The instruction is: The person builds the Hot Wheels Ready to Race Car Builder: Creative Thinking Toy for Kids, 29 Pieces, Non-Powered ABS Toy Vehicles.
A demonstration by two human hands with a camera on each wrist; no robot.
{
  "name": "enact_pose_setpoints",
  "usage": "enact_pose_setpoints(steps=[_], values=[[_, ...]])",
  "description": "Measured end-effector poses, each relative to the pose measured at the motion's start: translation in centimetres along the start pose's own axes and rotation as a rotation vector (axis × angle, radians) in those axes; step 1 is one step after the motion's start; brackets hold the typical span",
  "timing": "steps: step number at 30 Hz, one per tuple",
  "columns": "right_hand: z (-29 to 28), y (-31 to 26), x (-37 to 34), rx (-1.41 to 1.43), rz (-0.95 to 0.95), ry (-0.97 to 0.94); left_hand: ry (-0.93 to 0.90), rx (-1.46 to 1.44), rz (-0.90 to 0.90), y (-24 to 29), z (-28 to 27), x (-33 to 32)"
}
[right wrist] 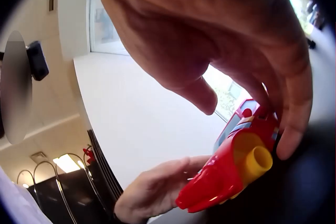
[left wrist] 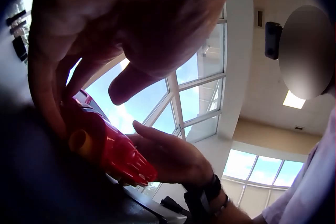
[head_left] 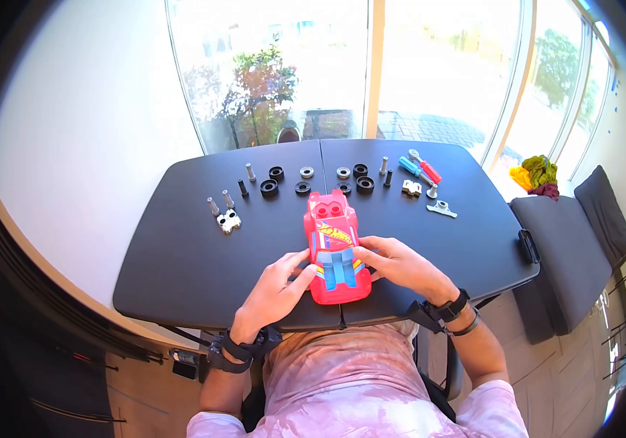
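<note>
A red toy car body [head_left: 336, 237] with a blue seat section and a yellow logo lies near the table's front edge, no wheels on it. My left hand [head_left: 275, 288] holds its left side, fingers along the flank and thumb close by the edge. On the opposite side my right hand [head_left: 404, 264] holds it, thumb over the top edge and fingers bent down the flank. A round yellow hub [right wrist: 257, 162] shows on the side of the car in the right wrist view. The underside is hidden.
Behind the car on the black table [head_left: 181, 270] are black wheels [head_left: 269, 188], grey rings [head_left: 306, 172] and grey and black pegs [head_left: 251, 172]. White engine-like pieces [head_left: 229, 220] lie left; a blue-handled screwdriver [head_left: 415, 169] and red-handled tool [head_left: 427, 169] lie right. A dark case [head_left: 528, 247] sits at the right edge.
</note>
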State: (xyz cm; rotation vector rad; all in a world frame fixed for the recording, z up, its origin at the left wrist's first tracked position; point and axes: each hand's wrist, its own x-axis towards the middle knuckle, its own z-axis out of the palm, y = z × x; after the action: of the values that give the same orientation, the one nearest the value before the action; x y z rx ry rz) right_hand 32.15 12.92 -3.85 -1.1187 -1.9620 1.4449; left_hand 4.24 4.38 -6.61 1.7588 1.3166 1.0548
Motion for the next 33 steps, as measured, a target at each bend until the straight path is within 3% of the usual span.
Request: enact_pose_setpoints(steps=[1, 7, 13, 20, 22, 26, 27, 28, 30, 31, 32, 33], values=[[0.3, 0.3, -0.2, 0.074, -0.027, 0.006, -0.002, 0.110, 0.057, -0.1, 0.1, 0.0], [1.5, -1.0, -1.0, 0.238, -0.196, 0.068, 0.115, -0.514, -0.127, 2.5, 0.9, -0.3], [0.2, -4.5, -2.5, 0.402, -0.230, 0.024, 0.182, -0.813, -0.116, 4.7, -1.2, -0.4], [-2.7, -1.6, -0.8, 0.682, -0.088, 0.174, 0.092, -1.236, -0.158, 2.1, -4.0, -1.0], [-3.1, -2.4, -1.1, 0.776, -0.025, 0.160, 0.195, -0.920, 0.040, 4.7, -3.6, -2.5], [-3.7, -1.8, -2.2, 1.044, 0.095, -0.299, 0.257, -0.412, 0.369, 1.4, -3.1, -3.9], [-3.0, -2.5, -3.4, 0.880, 0.053, -0.203, 0.260, -0.261, 0.432, -0.1, -3.0, -3.8], [-2.1, -3.5, -4.9, 0.715, 0.011, -0.110, 0.201, -0.390, 0.450, 0.1, -3.0, -3.9], [-1.8, -3.0, -5.2, 0.687, -0.030, -0.113, 0.075, -0.650, 0.479, 0.3, -2.8, -3.5], [-1.6, -2.8, -5.3, 0.673, -0.051, -0.114, 0.141, -0.570, 0.453, 0.8, -2.8, -3.4], [-1.3, -2.9, -5.0, 0.803, 0.007, -0.155, 0.206, -0.490, 0.428, 1.6, -2.8, -3.3], [-1.0, -3.0, -4.8, 0.933, 0.066, -0.197, 0.126, -0.764, 0.331, 1.5, -3.0, -2.8]])
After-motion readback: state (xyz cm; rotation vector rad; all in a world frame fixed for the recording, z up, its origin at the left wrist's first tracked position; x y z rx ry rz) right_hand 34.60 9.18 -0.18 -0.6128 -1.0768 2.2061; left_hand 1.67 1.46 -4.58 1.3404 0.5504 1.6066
